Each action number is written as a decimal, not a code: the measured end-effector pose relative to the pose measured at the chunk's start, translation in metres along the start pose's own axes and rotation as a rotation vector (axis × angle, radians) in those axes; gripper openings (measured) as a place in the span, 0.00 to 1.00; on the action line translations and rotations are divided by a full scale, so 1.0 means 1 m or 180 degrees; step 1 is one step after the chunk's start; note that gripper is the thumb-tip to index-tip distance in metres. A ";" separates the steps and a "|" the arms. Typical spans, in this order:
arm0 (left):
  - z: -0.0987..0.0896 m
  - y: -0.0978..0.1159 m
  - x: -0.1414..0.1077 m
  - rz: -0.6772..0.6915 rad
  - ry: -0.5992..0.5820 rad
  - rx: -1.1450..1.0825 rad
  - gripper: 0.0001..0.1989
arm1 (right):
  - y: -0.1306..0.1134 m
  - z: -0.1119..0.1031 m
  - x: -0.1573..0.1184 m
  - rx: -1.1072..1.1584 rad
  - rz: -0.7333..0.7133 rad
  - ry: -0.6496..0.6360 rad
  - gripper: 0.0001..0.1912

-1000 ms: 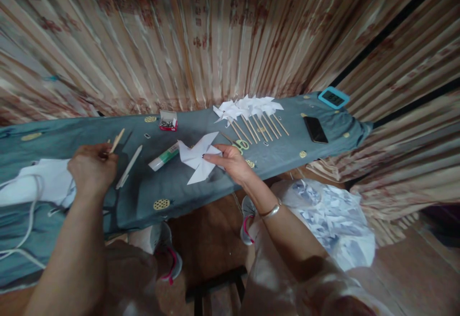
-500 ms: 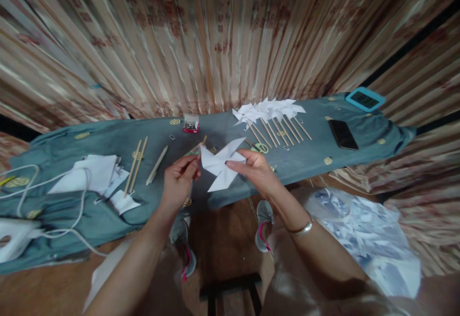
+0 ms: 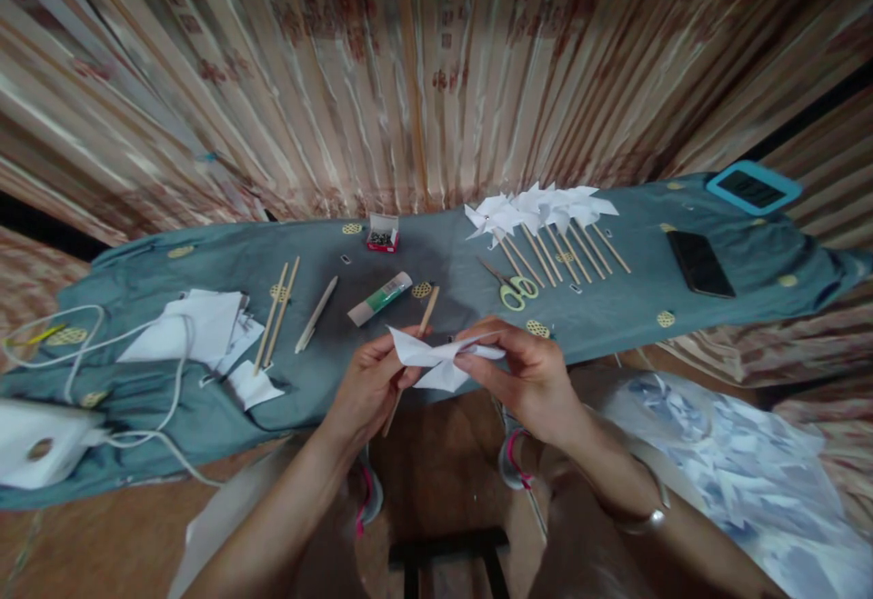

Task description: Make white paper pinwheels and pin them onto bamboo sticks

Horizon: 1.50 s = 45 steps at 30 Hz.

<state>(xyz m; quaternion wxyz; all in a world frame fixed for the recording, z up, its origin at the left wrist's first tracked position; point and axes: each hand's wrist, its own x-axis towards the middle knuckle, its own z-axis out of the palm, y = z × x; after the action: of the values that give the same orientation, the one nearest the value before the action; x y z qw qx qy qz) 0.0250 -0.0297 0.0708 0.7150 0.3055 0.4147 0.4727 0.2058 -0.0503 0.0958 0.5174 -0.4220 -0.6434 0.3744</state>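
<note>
Over the near edge of the cloth-covered table, my right hand [image 3: 536, 372] pinches a folded white paper pinwheel [image 3: 443, 374] near its centre. My left hand [image 3: 372, 381] is closed around a thin wooden stick [image 3: 428, 310], which slants up behind the pinwheel's left blade. The left fingertips also lie close to that blade; whether they touch it I cannot tell. The paper is tilted nearly edge-on, and the spot where stick and pinwheel come together is hidden. Beyond my hands lie a glue stick [image 3: 380, 299] and green-handled scissors [image 3: 516, 292].
Finished pinwheels on sticks [image 3: 538, 213] lie in a row at the back. Nearby are an open box of pins [image 3: 383, 234], a pen [image 3: 317, 313], two sticks [image 3: 276, 317], paper sheets [image 3: 191, 326], a white cable [image 3: 178, 381], a phone [image 3: 700, 263] and a blue-framed clock [image 3: 754, 188]. A plastic bag [image 3: 743, 472] sits at lower right.
The pinwheel has turned from facing me to nearly edge-on and come lower. The stick now stands upright at a slant in my left hand, beside the paper. The view has shifted slightly left.
</note>
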 end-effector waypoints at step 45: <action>-0.003 -0.014 -0.015 -0.0304 -0.0513 0.0458 0.26 | -0.009 -0.014 -0.003 -0.1026 -0.1176 0.0001 0.15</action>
<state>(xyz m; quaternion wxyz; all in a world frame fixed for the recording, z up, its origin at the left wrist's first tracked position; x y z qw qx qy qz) 0.0251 -0.0488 0.0629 0.7439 0.3730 0.4028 0.3811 0.2182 -0.0557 0.1055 0.5032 -0.3744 -0.7610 0.1660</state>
